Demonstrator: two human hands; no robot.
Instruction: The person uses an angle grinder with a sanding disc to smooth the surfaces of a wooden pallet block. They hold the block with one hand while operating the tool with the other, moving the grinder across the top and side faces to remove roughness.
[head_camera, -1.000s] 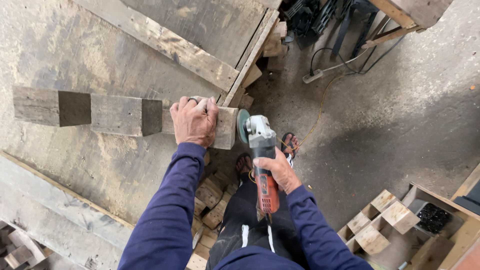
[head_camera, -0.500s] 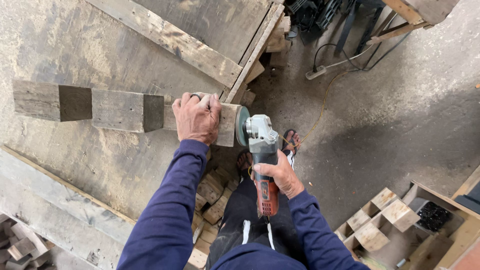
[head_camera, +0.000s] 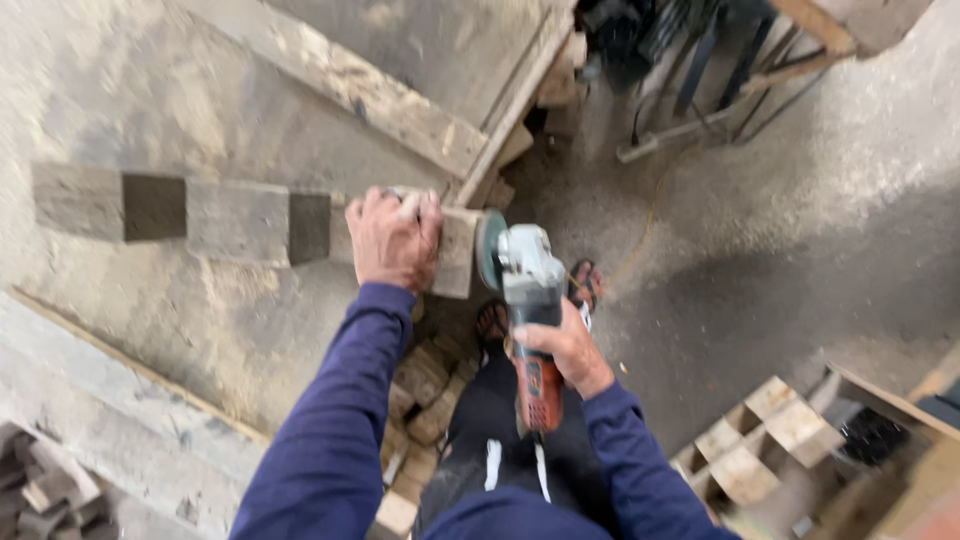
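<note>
Angle grinder (head_camera: 528, 300) gripped by right hand (head_camera: 565, 345); left hand (head_camera: 393, 238) fingers clamp wood block (head_camera: 455, 250); dusty workbench (head_camera: 180, 80), concrete floor (head_camera: 800, 230).

The whole view is softened by motion blur. Part of the notched grey wooden beam (head_camera: 240, 215) is covered by the left hand (head_camera: 395, 240). The orange handle of the angle grinder (head_camera: 530, 300) is partly hidden inside the right hand (head_camera: 565, 345). Both dark blue sleeves (head_camera: 330, 440) are cut off at the bottom edge.
</note>
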